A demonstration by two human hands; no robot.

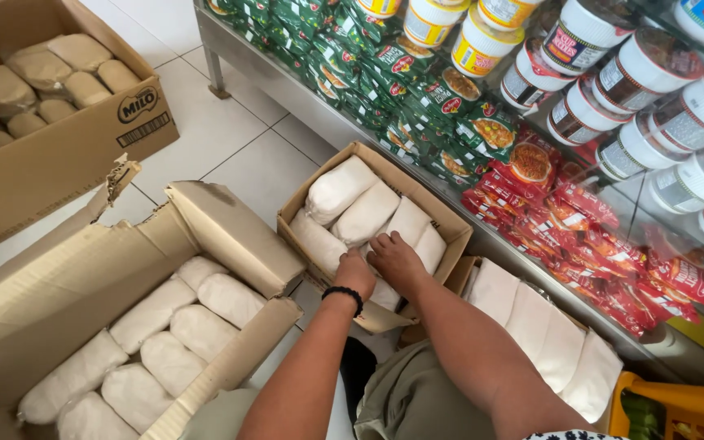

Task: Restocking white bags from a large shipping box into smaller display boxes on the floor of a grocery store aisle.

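— Where are the hands sitting? 
— Both are resting in the small carton in the middle, the left hand just beside the right hand, both touching the packed bags lying inside it.

— What is lying around that carton? 
— A large carton is sitting to its left, holding rows of bags. Another carton is standing behind that one, at the far left. A stack of bags is lying to the right, below the shelf, which is running behind everything and carrying sachets and cups.
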